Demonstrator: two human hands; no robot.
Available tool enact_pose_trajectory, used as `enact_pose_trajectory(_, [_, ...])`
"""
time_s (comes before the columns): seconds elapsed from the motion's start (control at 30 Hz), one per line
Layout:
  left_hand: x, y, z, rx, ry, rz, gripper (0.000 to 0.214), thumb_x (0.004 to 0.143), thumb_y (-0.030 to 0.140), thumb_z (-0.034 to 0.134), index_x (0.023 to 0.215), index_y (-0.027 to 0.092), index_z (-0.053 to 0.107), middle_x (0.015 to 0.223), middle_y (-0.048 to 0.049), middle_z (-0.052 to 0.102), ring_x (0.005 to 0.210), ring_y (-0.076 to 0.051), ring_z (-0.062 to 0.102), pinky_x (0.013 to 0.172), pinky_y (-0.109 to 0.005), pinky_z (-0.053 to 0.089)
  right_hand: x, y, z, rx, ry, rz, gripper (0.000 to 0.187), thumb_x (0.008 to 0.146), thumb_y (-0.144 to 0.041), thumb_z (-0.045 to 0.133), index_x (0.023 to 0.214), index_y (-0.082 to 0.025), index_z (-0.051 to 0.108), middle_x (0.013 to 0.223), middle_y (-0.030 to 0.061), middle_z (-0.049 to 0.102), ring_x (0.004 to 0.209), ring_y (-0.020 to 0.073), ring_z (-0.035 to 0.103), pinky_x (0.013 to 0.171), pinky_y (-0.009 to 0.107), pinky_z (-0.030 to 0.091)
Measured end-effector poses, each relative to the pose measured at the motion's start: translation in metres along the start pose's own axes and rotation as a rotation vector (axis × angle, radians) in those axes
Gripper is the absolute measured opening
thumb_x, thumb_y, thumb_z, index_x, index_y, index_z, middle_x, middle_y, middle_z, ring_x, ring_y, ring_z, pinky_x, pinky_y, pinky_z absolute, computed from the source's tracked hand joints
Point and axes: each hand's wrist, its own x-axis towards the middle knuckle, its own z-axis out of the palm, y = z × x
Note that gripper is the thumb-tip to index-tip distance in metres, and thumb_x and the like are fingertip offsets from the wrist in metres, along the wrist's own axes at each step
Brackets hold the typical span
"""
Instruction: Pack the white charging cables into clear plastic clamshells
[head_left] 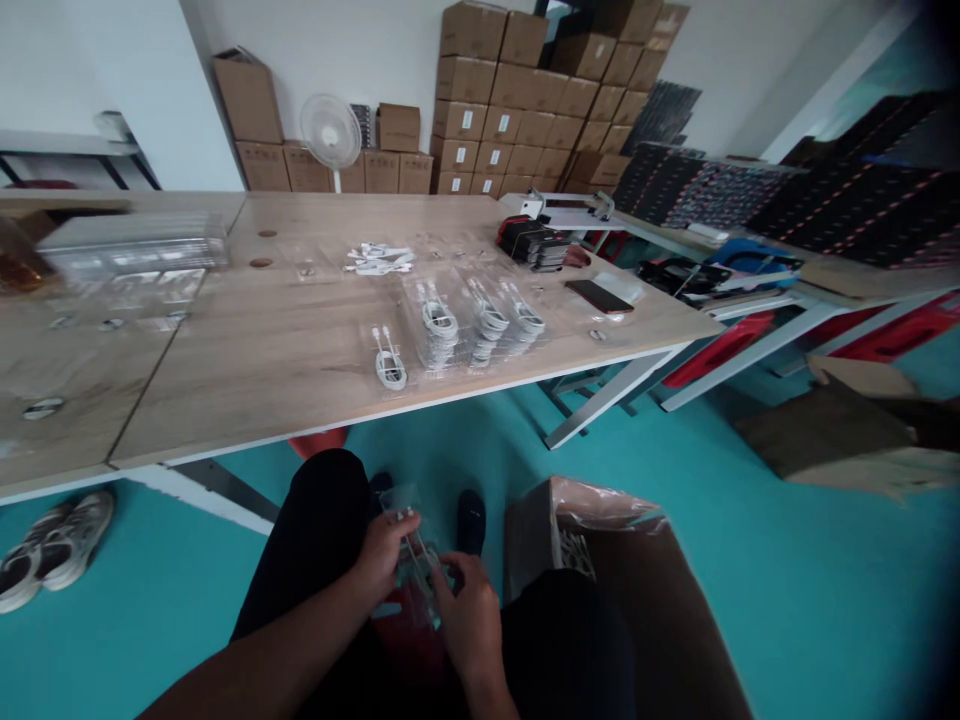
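Low over my lap, my left hand grips a clear plastic blister tray, its thumb pressed near the plugs of a white cable lying in it. My right hand is closed at the tray's other side, fingers curled over the cable's coiled end; its fingertips are partly hidden. On the table, a single tray with a coiled white cable lies beside stacks of the same filled trays. Behind them is a loose pile of white cables.
A cardboard box with white cables inside stands on the floor by my right knee. The wooden table has its front edge ahead of me. On it are a black phone-like slab, a banded dark stack and clear plastic trays.
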Motion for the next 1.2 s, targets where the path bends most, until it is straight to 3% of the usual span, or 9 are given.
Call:
enact_pose_trajectory(0.33, [-0.002, 0.009, 0.002, -0.232, -0.069, -0.058, 0.028, 0.061, 0.026, 0.081, 0.069, 0.016, 0.056, 0.055, 0.0064, 0.049, 0.048, -0.007, 0.049, 0.061, -0.026, 0.051, -0.004, 0.016, -0.010, 0.182, -0.046, 0.204, 0.023, 0.070, -0.043, 0.065, 0.074, -0.020, 0.068, 0.066, 0.0039, 0.069, 0.066, 0.0221, 0.065, 0.067, 0.032, 0.049])
enact_pose_trajectory(0.43, [-0.002, 0.010, 0.001, -0.277, -0.075, -0.094, 0.025, 0.064, 0.022, 0.080, 0.069, 0.016, 0.056, 0.056, 0.0055, 0.051, 0.050, -0.007, 0.051, 0.066, -0.028, 0.054, 0.000, 0.025, -0.009, 0.292, 0.016, 0.308, 0.037, 0.059, -0.045, 0.073, 0.084, -0.018, 0.068, 0.082, 0.0081, 0.071, 0.076, 0.0244, 0.066, 0.071, 0.033, 0.051])
enact_pose_trajectory(0.53, [-0.002, 0.012, 0.001, -0.312, -0.047, -0.127, 0.022, 0.066, 0.018, 0.078, 0.070, 0.016, 0.056, 0.058, 0.0049, 0.052, 0.051, -0.008, 0.053, 0.068, -0.029, 0.055, 0.000, 0.030, -0.006, 0.548, -0.177, 0.385, 0.056, 0.061, -0.053, 0.072, 0.103, -0.016, 0.065, 0.100, 0.0109, 0.071, 0.087, 0.0254, 0.066, 0.070, 0.033, 0.052])
enact_pose_trajectory(0.6, [-0.002, 0.014, 0.001, -0.322, -0.024, -0.122, 0.021, 0.067, 0.016, 0.077, 0.070, 0.016, 0.056, 0.058, 0.0051, 0.052, 0.051, -0.008, 0.053, 0.069, -0.030, 0.055, -0.003, 0.028, -0.001, 0.609, -0.293, 0.360, 0.054, 0.067, -0.055, 0.067, 0.104, -0.016, 0.065, 0.098, 0.0099, 0.071, 0.087, 0.0246, 0.067, 0.070, 0.032, 0.052])
enact_pose_trajectory(0.8, [0.000, 0.012, -0.001, -0.293, -0.026, -0.105, 0.020, 0.069, 0.017, 0.075, 0.065, 0.016, 0.055, 0.054, 0.0056, 0.049, 0.047, -0.007, 0.049, 0.072, -0.033, 0.054, -0.011, 0.023, 0.019, 0.355, -0.070, 0.248, 0.040, 0.074, -0.053, 0.059, 0.088, -0.016, 0.064, 0.075, 0.0059, 0.070, 0.071, 0.0216, 0.065, 0.069, 0.032, 0.049])
enact_pose_trajectory(0.9, [0.000, 0.011, -0.003, -0.247, -0.028, -0.100, 0.020, 0.066, 0.018, 0.077, 0.067, 0.015, 0.057, 0.055, 0.0055, 0.050, 0.048, -0.007, 0.049, 0.071, -0.032, 0.053, -0.009, 0.025, 0.018, 0.391, -0.171, 0.248, 0.034, 0.071, -0.050, 0.063, 0.079, -0.017, 0.063, 0.069, 0.0032, 0.068, 0.067, 0.0203, 0.064, 0.064, 0.031, 0.049])
enact_pose_trajectory(1.0, [-0.001, 0.010, -0.003, -0.143, -0.119, -0.121, 0.023, 0.063, 0.022, 0.080, 0.068, 0.015, 0.058, 0.055, 0.0057, 0.049, 0.048, -0.007, 0.048, 0.064, -0.029, 0.050, -0.004, 0.024, 0.011, 0.548, -0.271, 0.283, 0.036, 0.065, -0.047, 0.071, 0.084, -0.017, 0.064, 0.077, 0.0042, 0.070, 0.074, 0.0211, 0.066, 0.069, 0.031, 0.051])
enact_pose_trajectory(1.1, [-0.005, 0.008, -0.001, -0.059, -0.211, -0.114, 0.028, 0.059, 0.026, 0.082, 0.063, 0.015, 0.057, 0.051, 0.0067, 0.045, 0.044, -0.006, 0.042, 0.052, -0.023, 0.043, -0.001, 0.018, 0.005, 0.640, -0.273, 0.288, 0.041, 0.068, -0.046, 0.070, 0.096, -0.016, 0.064, 0.090, 0.0084, 0.072, 0.083, 0.0231, 0.067, 0.074, 0.034, 0.052])
enact_pose_trajectory(1.2, [-0.009, 0.005, 0.001, -0.023, -0.242, -0.091, 0.031, 0.057, 0.029, 0.082, 0.058, 0.015, 0.054, 0.048, 0.0069, 0.043, 0.043, -0.005, 0.038, 0.046, -0.020, 0.035, 0.000, 0.011, 0.005, 0.512, -0.244, 0.255, 0.032, 0.069, -0.043, 0.069, 0.089, -0.017, 0.066, 0.075, 0.0059, 0.072, 0.071, 0.0222, 0.067, 0.065, 0.032, 0.051])
